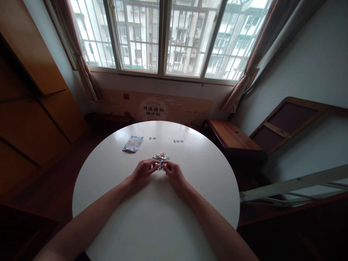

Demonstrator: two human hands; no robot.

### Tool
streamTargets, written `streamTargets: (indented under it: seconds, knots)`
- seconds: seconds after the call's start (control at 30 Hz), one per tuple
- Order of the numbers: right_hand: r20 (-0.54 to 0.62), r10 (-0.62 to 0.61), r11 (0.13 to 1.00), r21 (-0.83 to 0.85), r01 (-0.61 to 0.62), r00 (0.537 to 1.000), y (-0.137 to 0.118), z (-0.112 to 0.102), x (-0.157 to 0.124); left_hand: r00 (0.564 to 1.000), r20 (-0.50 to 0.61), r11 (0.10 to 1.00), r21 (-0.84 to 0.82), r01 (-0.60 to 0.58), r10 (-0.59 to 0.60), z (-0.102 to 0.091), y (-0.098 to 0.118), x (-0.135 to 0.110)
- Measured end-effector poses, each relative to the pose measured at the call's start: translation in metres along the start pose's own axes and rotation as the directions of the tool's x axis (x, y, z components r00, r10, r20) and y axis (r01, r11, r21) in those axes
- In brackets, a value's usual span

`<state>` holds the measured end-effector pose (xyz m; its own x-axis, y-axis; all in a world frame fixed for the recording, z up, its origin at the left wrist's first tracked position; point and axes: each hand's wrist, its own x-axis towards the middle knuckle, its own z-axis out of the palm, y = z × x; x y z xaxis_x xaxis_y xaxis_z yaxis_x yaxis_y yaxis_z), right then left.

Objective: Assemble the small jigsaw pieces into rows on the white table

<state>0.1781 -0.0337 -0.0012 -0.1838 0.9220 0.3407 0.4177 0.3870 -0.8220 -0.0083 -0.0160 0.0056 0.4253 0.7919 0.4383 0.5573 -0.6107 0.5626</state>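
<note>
Daylight comes through a barred window (161,36) with drawn-back curtains into a dim room, where a wooden cabinet (49,54) stands on one side and a low wooden bench (231,134) on the other. A round white table (163,217) fills the middle, its surface glossy and pale. On it, a heap of small jigsaw pieces (162,155) lies just beyond the person's fingertips, with some more pieces showing beneath and between the hands. The left hand (145,168) and the right hand (174,172) come in from either side and nearly meet there, thumbs and fingers drawn in close around a small bluish-green piece (160,164); it is too small to tell whether one hand pinches it or both do. Farther off lie a pair of pieces (152,138) and a row of three pieces (178,141), well apart from each other, and a colourful packet (133,144) rests left of the heap. The step in hand looks like handling pieces one at a time at the heap's near edge. From here, a move would call for a light fingertip grip and care not to scatter the loose pieces.
</note>
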Motion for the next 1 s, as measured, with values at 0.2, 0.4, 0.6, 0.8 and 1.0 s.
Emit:
streamTargets:
  seconds: [0.2,0.4,0.6,0.8,1.0]
  knots:
    - [-0.003,-0.008,1.000,-0.022,0.008,1.000,-0.0006,-0.0004,-0.0005,1.000,-0.001,1.000,0.001,0.003,-0.003,0.0000,0.0001,-0.0002]
    - [-0.008,-0.014,0.999,-0.048,0.014,1.000,-0.0030,-0.0007,-0.0004,1.000,-0.003,1.000,-0.008,0.001,-0.001,0.0005,0.0002,-0.0003]
    - [-0.001,-0.010,0.999,-0.047,0.010,1.000,-0.0028,0.0000,-0.0003,1.000,0.001,1.000,-0.006,0.002,-0.002,0.0002,-0.0001,-0.0003]
    - [-0.001,-0.015,0.998,-0.060,0.015,1.000,-0.0026,-0.0007,-0.0006,1.000,-0.005,1.000,-0.003,-0.004,0.004,0.0022,-0.0023,-0.0005]
    - [0.011,-0.012,0.998,-0.067,0.013,1.000,-0.0029,-0.0003,-0.0008,1.000,-0.012,1.000,0.002,-0.011,0.011,0.0030,-0.0032,-0.0010]
